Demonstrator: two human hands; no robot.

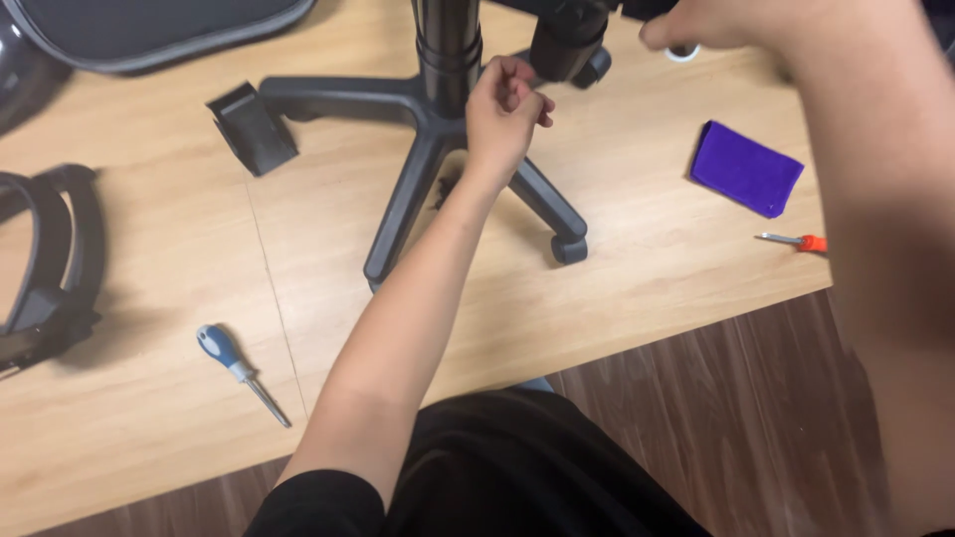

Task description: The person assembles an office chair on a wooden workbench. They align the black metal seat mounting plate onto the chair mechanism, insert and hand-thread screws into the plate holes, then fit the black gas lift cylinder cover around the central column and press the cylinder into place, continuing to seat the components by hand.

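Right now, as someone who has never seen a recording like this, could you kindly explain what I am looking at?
This single picture comes from a camera worn on a person's head, looking down at their own bare arms. On the light wooden table stands a black star-shaped chair base with its upright column. The left hand is curled into a loose fist beside that column; whether it pinches anything small cannot be seen. The right hand reaches near the top edge, blurred, above a small white ring. Lying around are a blue-handled screwdriver, a purple cloth, an orange-handled screwdriver and a loose black caster.
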